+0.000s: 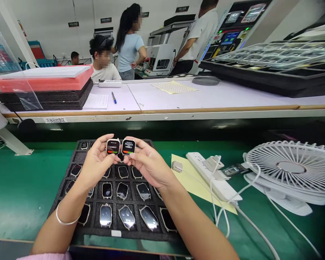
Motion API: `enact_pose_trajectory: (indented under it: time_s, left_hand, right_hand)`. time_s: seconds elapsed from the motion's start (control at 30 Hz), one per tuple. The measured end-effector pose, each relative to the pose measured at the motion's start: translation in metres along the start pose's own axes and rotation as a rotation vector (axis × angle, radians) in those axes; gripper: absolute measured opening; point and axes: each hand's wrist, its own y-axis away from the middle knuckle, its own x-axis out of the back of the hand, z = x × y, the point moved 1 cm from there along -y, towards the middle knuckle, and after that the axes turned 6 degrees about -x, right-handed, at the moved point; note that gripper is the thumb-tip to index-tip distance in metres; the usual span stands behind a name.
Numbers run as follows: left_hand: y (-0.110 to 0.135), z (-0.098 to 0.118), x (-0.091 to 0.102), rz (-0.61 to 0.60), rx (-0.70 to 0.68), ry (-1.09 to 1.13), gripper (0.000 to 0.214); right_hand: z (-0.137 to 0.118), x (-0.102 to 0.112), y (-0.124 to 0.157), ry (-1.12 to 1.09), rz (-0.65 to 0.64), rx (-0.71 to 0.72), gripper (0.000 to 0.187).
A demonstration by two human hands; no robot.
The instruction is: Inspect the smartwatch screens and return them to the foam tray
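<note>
2 square smartwatches are being held up side by side above the top end of a black foam tray (97, 235), with the left watch (113, 147) in the left hand (96, 162) and the right watch (128, 147) in the right hand (148, 166). Their cases are almost touching. Both lit screens are showing lines of text too small to read above a red-and-green band. Each hand's fingers (104, 144) are curled close together and clamped on the edge of its watch. A thin silver bangle (66, 216) is circling the left wrist.

Below the hands, the tray's square compartments are holding rows of more watches (105, 215), most showing dark glass and the nearest row glinting silver. A small white label (116, 233) is sitting on the tray's near rim, with no readable writing.

To the right, a white power strip (211, 175) is lying across a yellow sheet (189, 180), beside a white desk fan (289, 166). At the upper left of the frame, a white sticker (55, 120) on the far bench's edge is reading 不良品放置区. Beyond it, a seated co-worker (104, 59) is facing the bench, near a blue pen (114, 97) and a paper note (96, 102).
</note>
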Motion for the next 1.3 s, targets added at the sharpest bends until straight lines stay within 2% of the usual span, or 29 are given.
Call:
enact_pose_trajectory:
  time_s: [0.23,0.7,0.9,1.3]
  left_hand:
    - [-0.0002,-0.0003,0.0003,-0.002,0.000,-0.018,0.054]
    - [0.0007,0.0027,-0.0019,0.016,0.011,-0.051,0.044]
    - [0.0025,0.0011,-0.0025,-0.012,-0.023,-0.026,0.049]
    - [0.0035,0.0032,-0.0031,-0.009,-0.002,-0.027,0.045]
  right_hand:
    - [0.0023,0.0025,-0.0016,0.065,0.009,0.046,0.046]
    - [0.0006,-0.0031,0.0010,0.090,0.011,0.046,0.048]
    - [0.0000,-0.0022,0.0007,0.099,0.025,0.056,0.047]
    - [-0.0009,-0.0022,0.0021,0.117,0.034,0.053,0.048]
